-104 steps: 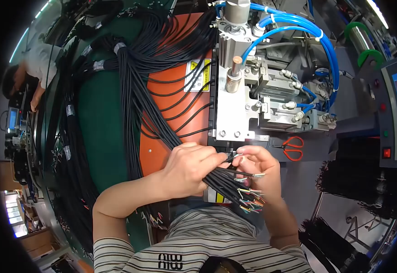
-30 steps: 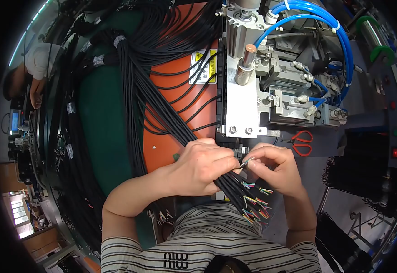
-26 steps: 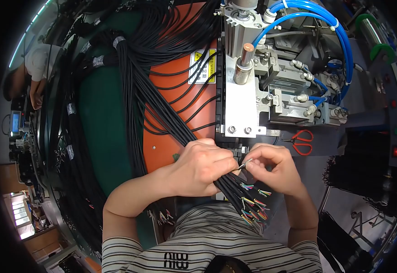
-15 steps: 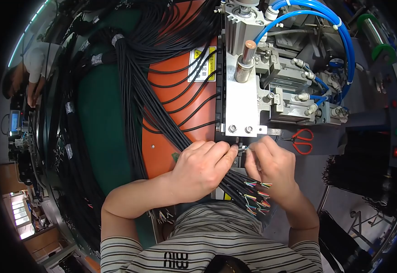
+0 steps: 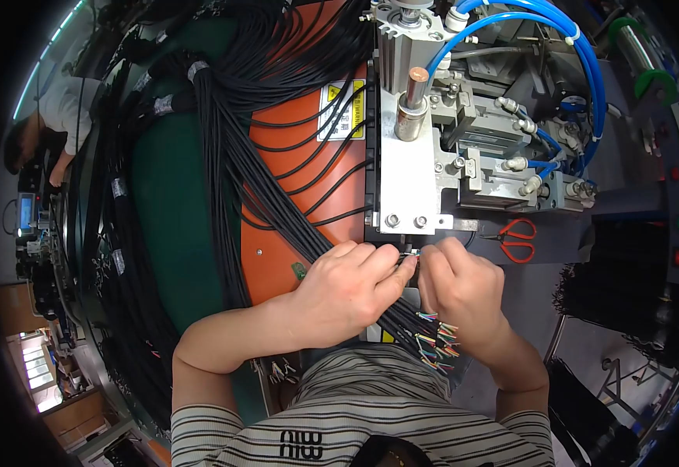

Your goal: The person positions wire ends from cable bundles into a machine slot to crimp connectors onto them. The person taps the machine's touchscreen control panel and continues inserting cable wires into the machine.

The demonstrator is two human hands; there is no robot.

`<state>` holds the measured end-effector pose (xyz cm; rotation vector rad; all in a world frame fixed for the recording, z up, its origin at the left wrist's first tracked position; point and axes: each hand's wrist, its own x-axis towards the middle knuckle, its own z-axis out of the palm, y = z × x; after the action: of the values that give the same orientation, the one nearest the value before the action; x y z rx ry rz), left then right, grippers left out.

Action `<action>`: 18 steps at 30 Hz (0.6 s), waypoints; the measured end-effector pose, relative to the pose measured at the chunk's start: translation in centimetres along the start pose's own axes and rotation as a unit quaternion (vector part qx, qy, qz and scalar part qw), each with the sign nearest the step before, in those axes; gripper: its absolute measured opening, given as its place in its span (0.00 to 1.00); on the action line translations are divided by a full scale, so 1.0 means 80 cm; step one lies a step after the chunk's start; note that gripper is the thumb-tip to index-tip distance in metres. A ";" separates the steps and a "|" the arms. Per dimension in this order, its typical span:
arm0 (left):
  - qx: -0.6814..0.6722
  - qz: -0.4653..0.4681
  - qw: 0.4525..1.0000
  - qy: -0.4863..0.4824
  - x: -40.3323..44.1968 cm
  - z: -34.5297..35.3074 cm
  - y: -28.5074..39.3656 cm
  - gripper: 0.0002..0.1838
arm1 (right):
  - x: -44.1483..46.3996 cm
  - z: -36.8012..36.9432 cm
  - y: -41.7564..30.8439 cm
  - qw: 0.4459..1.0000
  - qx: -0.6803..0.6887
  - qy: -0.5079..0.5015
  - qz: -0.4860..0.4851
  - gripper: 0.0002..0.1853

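The left hand [image 5: 351,286] is closed around a bundle of black cables [image 5: 297,232], which slants down from the upper left and passes beneath its fingers. Their stripped wire ends [image 5: 437,339] fan out in several colours below the right hand [image 5: 465,286]. Between the left thumb and forefinger one cable's wire tip [image 5: 413,252] points toward the right hand, just below the edge of the machine's metal plate [image 5: 406,175]. The right fingers are curled in close beside that tip; their grip is nearly closed, but the fingertips are turned away, so I cannot tell whether they have hold of the wire.

Left of the plate, an orange panel [image 5: 277,268] carries a warning label [image 5: 341,115] (partly crossed by single cables that run to the plate's edge). More black cable lies over the green bench [image 5: 170,210] farther left. Red-handled scissors [image 5: 503,237] rest to the right of the plate, near the right hand, and blue hoses [image 5: 593,86] arch over the machine's cylinders. At the far left, another person [image 5: 63,117] in a pale top is partly visible.
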<state>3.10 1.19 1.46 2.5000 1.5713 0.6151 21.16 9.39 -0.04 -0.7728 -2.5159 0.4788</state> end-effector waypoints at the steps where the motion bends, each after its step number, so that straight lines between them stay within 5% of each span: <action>1: 0.021 0.012 1.000 0.001 0.001 0.001 0.001 0.24 | 0.001 -0.002 -0.001 0.999 -0.014 -0.028 0.004 0.05; 6: 0.056 0.003 0.998 -0.015 0.008 0.000 0.009 0.22 | 0.001 0.004 0.023 0.995 0.085 -0.045 0.003 0.06; 10: 0.062 0.011 0.997 -0.036 0.010 -0.005 0.009 0.21 | -0.003 0.012 0.019 0.983 0.170 0.051 0.052 0.05; 18: 0.035 -0.020 0.998 -0.043 0.008 -0.014 0.007 0.20 | -0.002 -0.009 0.030 0.969 0.215 -0.046 0.113 0.05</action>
<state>3.39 1.40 2.86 2.5010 1.6355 0.4475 22.71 11.28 -0.56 -0.8775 -2.2864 1.1177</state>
